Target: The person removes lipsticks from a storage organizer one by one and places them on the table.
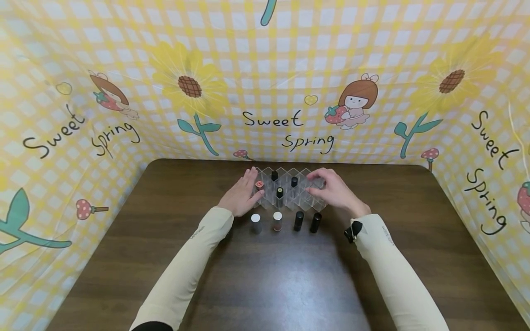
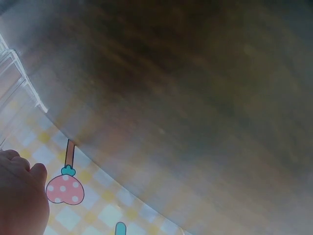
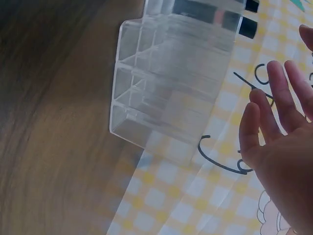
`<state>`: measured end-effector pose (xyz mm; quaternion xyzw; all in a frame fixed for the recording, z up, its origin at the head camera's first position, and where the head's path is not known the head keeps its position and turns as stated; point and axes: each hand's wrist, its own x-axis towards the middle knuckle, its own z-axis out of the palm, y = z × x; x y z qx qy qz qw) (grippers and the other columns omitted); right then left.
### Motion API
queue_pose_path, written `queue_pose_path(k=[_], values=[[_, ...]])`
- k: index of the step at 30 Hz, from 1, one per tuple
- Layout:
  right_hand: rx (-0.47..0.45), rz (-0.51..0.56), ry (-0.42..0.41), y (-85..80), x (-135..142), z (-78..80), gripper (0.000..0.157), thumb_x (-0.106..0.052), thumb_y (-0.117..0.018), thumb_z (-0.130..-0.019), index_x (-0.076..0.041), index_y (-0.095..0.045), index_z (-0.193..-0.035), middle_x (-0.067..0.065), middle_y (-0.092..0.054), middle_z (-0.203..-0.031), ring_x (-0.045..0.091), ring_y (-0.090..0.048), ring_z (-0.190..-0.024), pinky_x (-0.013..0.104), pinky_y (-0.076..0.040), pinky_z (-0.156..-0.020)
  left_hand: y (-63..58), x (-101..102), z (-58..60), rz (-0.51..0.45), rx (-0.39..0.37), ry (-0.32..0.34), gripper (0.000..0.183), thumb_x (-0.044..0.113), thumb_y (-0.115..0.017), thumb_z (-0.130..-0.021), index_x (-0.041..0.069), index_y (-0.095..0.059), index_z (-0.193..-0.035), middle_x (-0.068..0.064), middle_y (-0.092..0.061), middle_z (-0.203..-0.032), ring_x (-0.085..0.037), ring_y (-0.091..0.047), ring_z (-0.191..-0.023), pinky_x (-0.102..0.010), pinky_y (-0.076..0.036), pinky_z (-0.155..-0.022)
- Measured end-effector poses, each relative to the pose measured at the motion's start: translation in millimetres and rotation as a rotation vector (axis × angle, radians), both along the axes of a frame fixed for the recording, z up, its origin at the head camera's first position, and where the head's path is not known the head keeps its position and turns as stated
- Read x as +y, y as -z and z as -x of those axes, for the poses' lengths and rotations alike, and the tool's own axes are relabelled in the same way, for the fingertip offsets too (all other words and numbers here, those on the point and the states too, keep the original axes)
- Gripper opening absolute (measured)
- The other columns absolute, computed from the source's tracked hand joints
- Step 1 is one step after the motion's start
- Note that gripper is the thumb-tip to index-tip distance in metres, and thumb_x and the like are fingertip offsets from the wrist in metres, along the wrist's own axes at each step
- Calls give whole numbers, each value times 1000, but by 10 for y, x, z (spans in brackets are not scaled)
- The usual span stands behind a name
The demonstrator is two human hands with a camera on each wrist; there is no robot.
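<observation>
A clear plastic lipstick organizer (image 1: pixel 307 198) with diamond-shaped slots stands on the table between both hands. Several lipsticks are in its slots: a red-topped one (image 1: pixel 259 185), one with a pale yellow-green top (image 1: pixel 279 191), and two black ones (image 1: pixel 294 182) farther back. My left hand (image 1: pixel 241 195) rests along the organizer's left side, fingers fairly straight. Over the right end hovers my right hand (image 1: pixel 334 191), nothing between its loosely bent fingers. In the right wrist view, the right hand (image 3: pixel 281 132) is apart from the organizer (image 3: pixel 171 93). The left wrist view shows only part of the left hand (image 2: pixel 22 196).
In front of the organizer stand two white-capped lipsticks (image 1: pixel 277 221) and two black lipsticks (image 1: pixel 298 221) in a row. The brown wooden table (image 1: pixel 265 285) ends at a yellow checked cloth (image 1: pixel 265 69) hung behind and at both sides.
</observation>
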<state>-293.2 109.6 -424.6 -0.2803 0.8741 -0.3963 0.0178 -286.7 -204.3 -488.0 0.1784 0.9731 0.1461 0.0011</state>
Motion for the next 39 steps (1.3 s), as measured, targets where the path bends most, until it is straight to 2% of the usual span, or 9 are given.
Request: queue_pose_path(k=[5,11,16,23,29,39], values=[[7,-47,-15,49,-49,69,40,-21,-70,-88,-1,-60,-121,12,-59,-123,34,-44,-121,50,-37,-102,13,-6,7,2,5,-3,78,57,-22,-101,8,3,-156,-9,2,-164,-21,3,-152,-39,-11,-124],[42,-140,-18,86,-128,143,42,-29,-69,-89,-3,-61,-122,11,-60,-124,31,-41,-121,57,-29,-104,43,-9,20,1,19,1,77,55,-24,-102,6,2,-155,-11,0,-164,-24,0,-152,-41,-13,-123],[61,-207,-34,71,-179,192,42,-31,-69,-89,-6,-62,-122,11,-61,-124,31,-42,-120,56,-29,-101,41,2,7,3,18,7,78,56,-23,-101,6,2,-155,-12,0,-164,-25,-1,-152,-41,-13,-123],[61,-244,-15,73,-228,249,41,-32,-68,-89,-8,-64,-122,9,-61,-124,29,-43,-119,52,-30,-98,22,9,-9,-3,25,12,79,58,-21,-100,6,1,-155,-12,-1,-164,-24,-1,-152,-40,-14,-123],[48,-278,12,128,-280,286,43,-34,-67,-90,-12,-64,-126,9,-57,-131,33,-38,-124,54,-26,-96,26,6,-10,-8,17,6,78,58,-21,-101,6,1,-156,-8,3,-164,-22,1,-152,-39,-12,-124],[-14,-235,60,149,-359,303,43,-31,-68,-89,-11,-64,-127,14,-53,-138,37,-37,-124,58,-24,-95,41,-13,3,-11,26,6,80,61,-19,-100,6,-1,-156,-8,3,-164,-23,0,-152,-40,-13,-124]])
